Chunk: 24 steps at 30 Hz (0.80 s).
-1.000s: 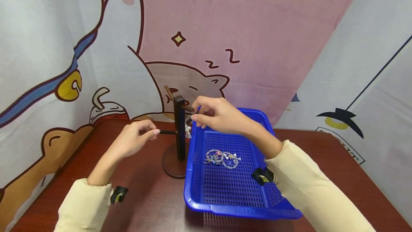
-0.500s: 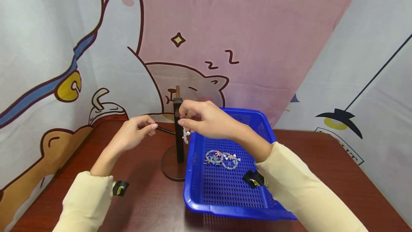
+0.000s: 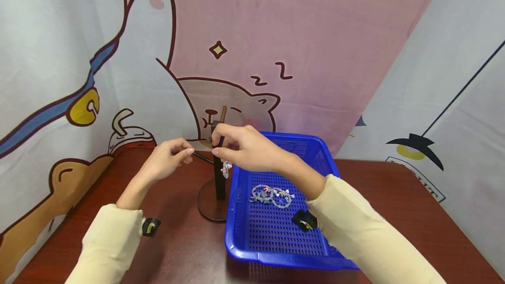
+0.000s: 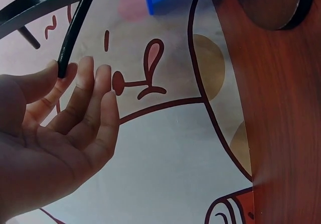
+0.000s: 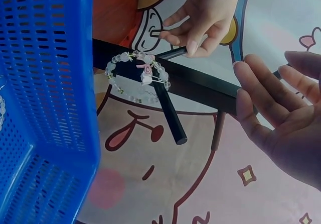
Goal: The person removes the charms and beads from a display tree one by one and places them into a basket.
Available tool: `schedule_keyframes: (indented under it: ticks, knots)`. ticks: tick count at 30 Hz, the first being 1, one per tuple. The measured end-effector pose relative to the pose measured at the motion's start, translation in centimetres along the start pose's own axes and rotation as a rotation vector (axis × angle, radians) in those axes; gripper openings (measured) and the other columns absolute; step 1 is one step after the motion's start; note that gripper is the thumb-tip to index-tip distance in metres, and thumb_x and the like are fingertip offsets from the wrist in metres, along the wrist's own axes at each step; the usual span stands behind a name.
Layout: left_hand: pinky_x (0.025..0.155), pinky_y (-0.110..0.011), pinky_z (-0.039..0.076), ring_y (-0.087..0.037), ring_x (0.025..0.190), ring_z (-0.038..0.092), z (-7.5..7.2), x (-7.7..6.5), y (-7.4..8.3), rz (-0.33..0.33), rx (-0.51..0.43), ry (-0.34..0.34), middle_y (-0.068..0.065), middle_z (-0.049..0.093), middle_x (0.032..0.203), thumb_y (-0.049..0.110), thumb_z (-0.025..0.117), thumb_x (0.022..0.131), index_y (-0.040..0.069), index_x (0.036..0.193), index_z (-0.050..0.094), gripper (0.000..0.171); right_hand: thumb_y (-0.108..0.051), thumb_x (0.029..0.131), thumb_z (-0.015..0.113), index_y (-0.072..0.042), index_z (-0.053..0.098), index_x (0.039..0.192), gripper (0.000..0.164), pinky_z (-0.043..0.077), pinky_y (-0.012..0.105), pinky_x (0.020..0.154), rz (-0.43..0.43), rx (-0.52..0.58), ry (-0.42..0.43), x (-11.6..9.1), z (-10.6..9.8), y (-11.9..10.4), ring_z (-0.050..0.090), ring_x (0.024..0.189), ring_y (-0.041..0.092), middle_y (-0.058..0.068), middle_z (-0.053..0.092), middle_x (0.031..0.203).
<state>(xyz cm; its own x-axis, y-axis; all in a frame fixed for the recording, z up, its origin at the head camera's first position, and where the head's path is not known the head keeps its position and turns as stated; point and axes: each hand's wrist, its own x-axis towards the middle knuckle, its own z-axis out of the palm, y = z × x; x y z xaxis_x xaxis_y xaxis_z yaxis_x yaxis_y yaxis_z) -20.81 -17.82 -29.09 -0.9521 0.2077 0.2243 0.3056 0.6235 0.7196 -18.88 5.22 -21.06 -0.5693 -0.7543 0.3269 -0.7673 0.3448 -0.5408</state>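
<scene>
A dark stand with a round base (image 3: pixel 211 203) and an upright post (image 3: pixel 219 183) carries several pegs. My left hand (image 3: pixel 167 161) pinches the tip of one black peg (image 4: pixel 75 28) between thumb and fingers. At the top of the post, my right hand (image 3: pixel 244 148) pinches the end of another peg (image 5: pixel 277 74), its other fingers loosely bent. A beaded bracelet (image 5: pixel 146 68) with a pink bow and clear beads hangs from a third peg (image 5: pixel 173 118). In the head view that bracelet shows below my right hand, which partly covers the post.
A blue plastic basket (image 3: pixel 292 257) stands right of the stand, under my right forearm. Inside it lie beaded bracelets (image 3: pixel 272 195) with charms. Both stand and basket are on a reddish-brown table (image 3: pixel 185 249), with a printed cloth (image 3: pixel 315 56) behind.
The stand's pegs have turned: the rear top peg swung rightward. My right hand moved left with its peg, and the hanging bracelet shifted slightly left and down. My left hand rose slightly.
</scene>
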Motion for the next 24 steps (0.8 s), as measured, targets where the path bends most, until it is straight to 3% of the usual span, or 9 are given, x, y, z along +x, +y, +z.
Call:
schedule_keyframes:
  ticks: [11, 24]
  knots:
    - [0.065, -0.030, 0.048, -0.018, 0.072, 0.059, 0.0, 0.1, -0.1, -0.018, 0.003, -0.012, -0.003, 0.063, 0.074, 0.017, 0.052, 0.094, 0.002, 0.093, 0.061, 0.017, -0.009, 0.089, 0.058, -0.006, 0.054, 0.103, 0.015, 0.045, 0.023, 0.056, 0.027, 0.024, -0.014, -0.6, -0.2, 0.4, 0.055, 0.058, 0.006, -0.003, 0.062, 0.067]
    - [0.065, -0.031, 0.047, -0.021, 0.072, 0.059, 0.0, -0.1, 0.0, -0.015, 0.004, -0.006, -0.004, 0.063, 0.074, 0.016, 0.052, 0.094, 0.001, 0.095, 0.060, 0.017, -0.009, 0.090, 0.058, -0.005, 0.057, 0.103, 0.014, 0.049, 0.026, 0.060, 0.094, 0.084, -0.035, -2.8, 0.3, 2.8, 0.058, 0.064, 0.008, -0.002, 0.063, 0.072]
